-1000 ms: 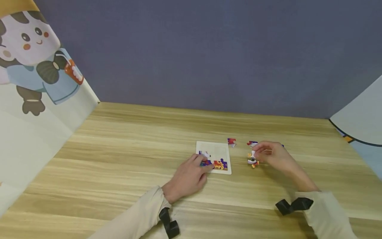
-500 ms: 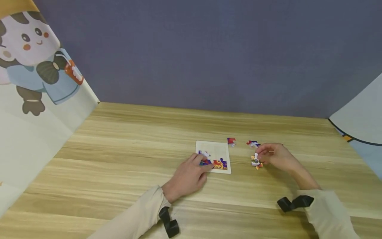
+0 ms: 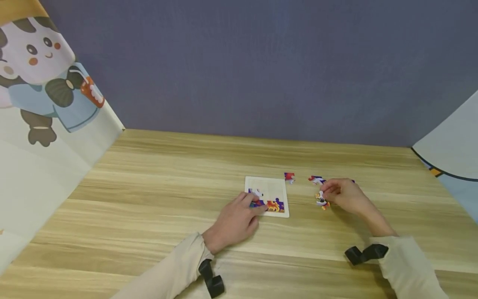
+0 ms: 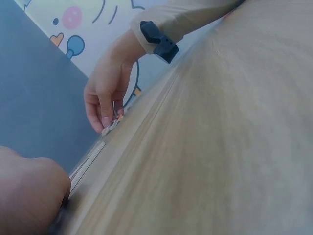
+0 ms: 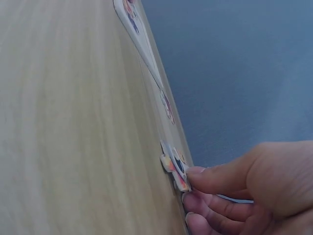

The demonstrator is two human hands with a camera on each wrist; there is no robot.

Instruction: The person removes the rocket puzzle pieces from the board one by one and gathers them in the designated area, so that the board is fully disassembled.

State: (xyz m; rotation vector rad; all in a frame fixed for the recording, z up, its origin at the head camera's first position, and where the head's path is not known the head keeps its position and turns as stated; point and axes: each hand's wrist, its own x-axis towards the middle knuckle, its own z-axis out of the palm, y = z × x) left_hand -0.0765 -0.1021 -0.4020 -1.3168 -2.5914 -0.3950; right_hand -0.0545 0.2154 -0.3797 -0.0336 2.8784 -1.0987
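My right hand [image 3: 345, 196] pinches a white and orange jigsaw piece [image 3: 322, 201] by its edge between thumb and fingers. In the right wrist view the jigsaw piece [image 5: 175, 166] is tilted at the thumb tip, close over the table. My left hand [image 3: 235, 220] rests with extended fingers on the puzzle tray [image 3: 267, 182], a pale square board. Several pieces lie joined in the tray's lower part, among them an orange and purple piece [image 3: 275, 206]; the fingers cover some of them. A white and purple piece [image 3: 256, 192] shows above the fingertips.
A red piece [image 3: 289, 177] lies just off the tray's upper right corner. Another red and purple piece [image 3: 315, 180] lies just beyond the right fingertips, and a dark blue bit of a piece [image 3: 353, 181] peeks out behind the right hand. A grey-blue wall [image 3: 261, 70] backs the wooden table [image 3: 168, 178].
The right hand has shifted slightly right with its jigsaw piece, which has turned a little. More of the red and purple piece behind now shows. The left hand stays on the tray.
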